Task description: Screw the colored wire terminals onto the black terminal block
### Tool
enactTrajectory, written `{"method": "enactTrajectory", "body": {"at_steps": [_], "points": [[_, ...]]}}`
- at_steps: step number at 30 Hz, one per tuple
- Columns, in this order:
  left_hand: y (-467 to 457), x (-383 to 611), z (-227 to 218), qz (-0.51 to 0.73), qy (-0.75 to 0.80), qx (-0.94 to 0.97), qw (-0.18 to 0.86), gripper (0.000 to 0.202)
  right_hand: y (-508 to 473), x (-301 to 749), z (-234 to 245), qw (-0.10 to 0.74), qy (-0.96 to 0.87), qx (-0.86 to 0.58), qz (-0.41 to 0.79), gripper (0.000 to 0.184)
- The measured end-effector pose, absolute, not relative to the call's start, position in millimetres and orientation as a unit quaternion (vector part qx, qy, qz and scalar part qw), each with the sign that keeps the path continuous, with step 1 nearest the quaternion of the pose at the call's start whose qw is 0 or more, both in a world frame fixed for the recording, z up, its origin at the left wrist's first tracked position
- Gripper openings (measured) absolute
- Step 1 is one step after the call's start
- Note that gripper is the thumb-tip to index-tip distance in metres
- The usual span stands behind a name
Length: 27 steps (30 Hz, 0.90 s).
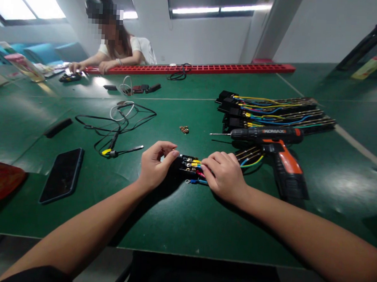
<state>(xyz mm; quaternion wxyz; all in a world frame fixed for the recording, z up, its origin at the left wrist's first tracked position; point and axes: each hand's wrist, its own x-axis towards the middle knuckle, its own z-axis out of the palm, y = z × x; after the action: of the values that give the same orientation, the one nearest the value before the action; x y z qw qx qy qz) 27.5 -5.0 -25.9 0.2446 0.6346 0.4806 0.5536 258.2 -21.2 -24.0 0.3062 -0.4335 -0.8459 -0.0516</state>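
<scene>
A black terminal block [185,162] with metal contacts lies on the green table between my hands. My left hand [155,164] is at its left end, with thumb and index finger pinched on a tiny brass-coloured piece that looks like a screw. Bent over the wires at the block's right side, my right hand [224,174] grips them. Yellow-sleeved wire lugs [195,163] sit at the contacts, and a red wire shows below them. A blue wire with a ring lug [189,181] sticks out beneath, apart from the contacts. Beyond the block lies a small pile of brass-coloured screws [184,129].
A cordless drill [271,135] lies right of my right hand, before several wired black assemblies [272,111]. Left are a phone [62,174], a tangled black cable [113,128] and an orange packet [3,182]. Across the table, past a red slotted rail [211,69], a person [130,49] works.
</scene>
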Motion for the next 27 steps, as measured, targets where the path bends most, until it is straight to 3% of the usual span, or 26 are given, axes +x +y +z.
{"method": "enactTrajectory", "body": {"at_steps": [17, 27], "points": [[-7.4, 23.6, -19.0, 0.487, 0.446, 0.740, 0.128, 0.016, -18.3, 258.9, -24.7, 0.304, -0.852, -0.418, -0.080, 0.016], [-10.0, 21.1, -20.2, 0.469, 0.460, 0.745, 0.115, 0.019, -17.2, 258.5, -24.3, 0.306, -0.852, -0.417, -0.076, 0.017]]}}
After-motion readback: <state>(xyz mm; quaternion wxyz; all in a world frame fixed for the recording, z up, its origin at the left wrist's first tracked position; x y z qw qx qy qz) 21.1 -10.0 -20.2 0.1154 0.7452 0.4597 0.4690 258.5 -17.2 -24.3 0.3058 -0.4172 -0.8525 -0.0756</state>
